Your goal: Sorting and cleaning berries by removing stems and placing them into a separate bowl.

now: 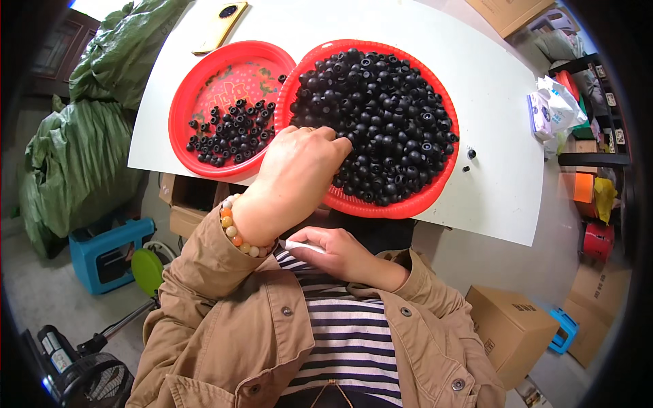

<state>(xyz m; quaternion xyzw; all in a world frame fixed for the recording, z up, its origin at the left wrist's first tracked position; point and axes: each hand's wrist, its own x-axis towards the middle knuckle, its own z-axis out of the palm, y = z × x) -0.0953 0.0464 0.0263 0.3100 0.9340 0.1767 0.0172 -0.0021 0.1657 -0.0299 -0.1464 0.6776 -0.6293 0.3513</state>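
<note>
A big red basin (452, 153) is heaped with round black pieces (381, 102), many with an open hole at one end. My left hand (299, 166), a beaded bracelet at its wrist, reaches over the basin's near left edge. Its fingers are curled down at the black pieces, and their tips are hidden. To the left, a shallower red tray (178, 122) with a printed bottom bears smaller black cup-like pieces (235, 132). Close to my body, below the table edge, my right hand (350, 258) is closed on a small white strip (305, 247), whose kind I cannot make out.
Two loose black pieces (471, 154) lie on the white table (500, 102) right of the basin. A yellow phone (220, 27) lies at the far left. A tissue pack (541, 117) is by the right edge. Green sacks (78, 156), a blue stool (109, 251) and a cardboard box (510, 333) stand around.
</note>
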